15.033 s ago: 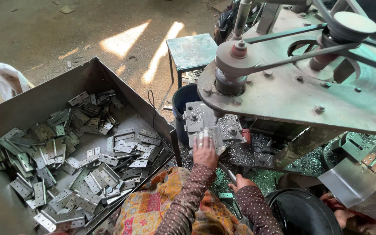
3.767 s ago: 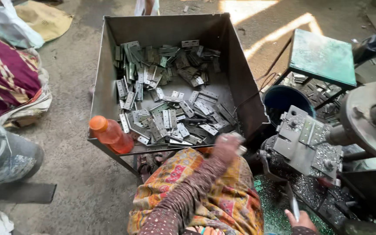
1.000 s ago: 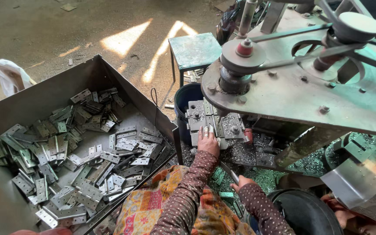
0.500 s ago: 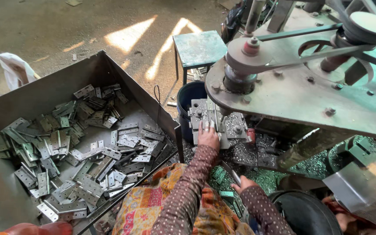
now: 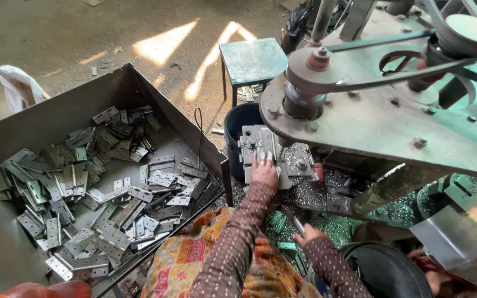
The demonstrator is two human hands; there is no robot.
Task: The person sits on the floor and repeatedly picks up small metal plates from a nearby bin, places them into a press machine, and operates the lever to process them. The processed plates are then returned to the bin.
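Observation:
My left hand lies on the grey metal fixture under the machine's spindle, fingers pressing a small hinge plate against it. Lower down, near my lap, my right hand is closed around a thin metal rod that points up and left. Both arms wear dark dotted sleeves. A large grey metal bin at my left holds several loose hinge plates.
The heavy green belt-driven machine arm overhangs the fixture. A dark blue bucket and a green stool stand behind it. Metal shavings cover the bed, a black tub sits at lower right, and a white bag lies at far left.
A few seconds ago my left hand reached towards the bin of hinge plates; it now rests on the fixture. Over the last second both hands have barely moved.

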